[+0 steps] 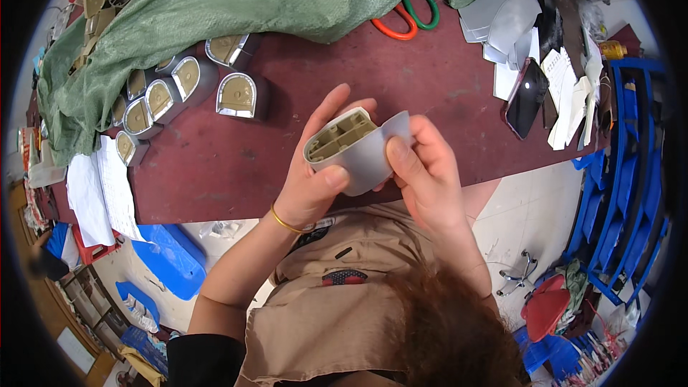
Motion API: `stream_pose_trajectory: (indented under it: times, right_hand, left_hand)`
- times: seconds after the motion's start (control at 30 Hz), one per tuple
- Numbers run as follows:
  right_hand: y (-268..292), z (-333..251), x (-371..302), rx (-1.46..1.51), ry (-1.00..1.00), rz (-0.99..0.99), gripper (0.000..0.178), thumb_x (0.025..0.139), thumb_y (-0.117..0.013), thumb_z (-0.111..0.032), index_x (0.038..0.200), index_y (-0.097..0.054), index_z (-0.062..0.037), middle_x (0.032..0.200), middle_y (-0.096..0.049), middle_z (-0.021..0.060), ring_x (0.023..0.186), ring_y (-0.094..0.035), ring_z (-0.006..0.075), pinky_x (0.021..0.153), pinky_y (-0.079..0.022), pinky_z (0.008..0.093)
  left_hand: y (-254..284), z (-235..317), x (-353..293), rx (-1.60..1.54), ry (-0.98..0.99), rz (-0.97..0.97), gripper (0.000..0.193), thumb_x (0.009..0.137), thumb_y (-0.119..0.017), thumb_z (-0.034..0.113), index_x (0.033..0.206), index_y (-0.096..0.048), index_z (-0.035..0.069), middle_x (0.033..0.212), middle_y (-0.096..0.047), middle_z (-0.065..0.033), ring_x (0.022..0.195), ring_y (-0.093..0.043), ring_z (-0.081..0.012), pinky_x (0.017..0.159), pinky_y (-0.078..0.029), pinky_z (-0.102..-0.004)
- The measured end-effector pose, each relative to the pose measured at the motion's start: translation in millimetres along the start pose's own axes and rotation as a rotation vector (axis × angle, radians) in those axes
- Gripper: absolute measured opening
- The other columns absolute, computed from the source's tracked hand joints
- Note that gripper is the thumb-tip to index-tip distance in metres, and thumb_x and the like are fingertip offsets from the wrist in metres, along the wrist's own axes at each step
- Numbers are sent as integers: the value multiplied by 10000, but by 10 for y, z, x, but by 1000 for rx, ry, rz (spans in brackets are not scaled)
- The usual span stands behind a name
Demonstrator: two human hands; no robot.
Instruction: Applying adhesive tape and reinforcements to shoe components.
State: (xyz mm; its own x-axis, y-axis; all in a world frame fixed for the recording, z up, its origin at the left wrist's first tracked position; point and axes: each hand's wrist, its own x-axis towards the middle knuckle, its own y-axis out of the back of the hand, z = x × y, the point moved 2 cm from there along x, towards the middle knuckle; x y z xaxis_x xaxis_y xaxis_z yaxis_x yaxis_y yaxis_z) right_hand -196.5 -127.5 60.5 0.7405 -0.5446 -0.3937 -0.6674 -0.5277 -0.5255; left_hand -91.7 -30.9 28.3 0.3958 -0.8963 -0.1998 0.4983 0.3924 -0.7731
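Note:
Above the near edge of the dark red table, my left hand [312,179] grips a hollow, olive-beige plastic part [338,137] with ribs inside and one rounded end. A grey flexible sheet [369,161] lies curved along the part's near side, and its free end stands out to the right. My right hand [426,168] pinches that free end between thumb and fingers. At the left of the table stand several similar rounded parts [239,95], grey outside with beige faces and shiny rims.
A green woven cloth [244,0] covers the table's far side. Scissors [407,18] with red and green handles lie beside it. Grey sheets [505,18], a phone [527,97] and paper strips sit at right. Papers [100,190] hang over the left edge. Blue racks [623,172] stand right.

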Motion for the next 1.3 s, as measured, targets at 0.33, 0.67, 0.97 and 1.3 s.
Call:
stream_pose_trajectory:
  times: [0.33, 0.67, 0.97, 1.3]
  right_hand:
    - [280, 82, 43, -620, 296, -86, 129, 745, -753, -2, 774, -627, -3, 740, -606, 32, 671, -573, 101, 608, -452, 248]
    - [479, 253, 179, -529, 138, -87, 435, 669, -840, -90, 989, -549, -50, 949, -610, 46, 797, -562, 94, 667, -461, 252]
    - [275, -37, 319, -452, 282, -81, 848, 837, -717, -333, 1456, -238, -9, 1336, -454, 164, 1220, -463, 251, 1015, -386, 373]
    - [178, 368, 428, -241, 324, -109, 614, 931, -526, -184, 1439, -236, 2, 1367, -400, 130, 1275, -378, 182, 1069, -296, 338]
  left_hand:
    - [196, 227, 143, 974, -228, -353, 653, 690, -791, 99, 1252, -464, 40, 1298, -484, -151, 1220, -476, -296, 1020, -387, -380]
    - [261, 191, 75, 1260, -558, -463, 606, 675, -768, 47, 1215, -495, 47, 1324, -470, -168, 1256, -441, -354, 1034, -384, -438]
    - [164, -58, 100, 695, -199, 47, 651, 920, -609, 214, 1440, -274, 13, 1449, -335, -136, 1361, -316, -245, 1101, -283, -367]
    - [144, -307, 306, 667, -403, 142, 480, 945, -493, 188, 1366, -344, 9, 1281, -479, -102, 1170, -469, -171, 1001, -376, -315]
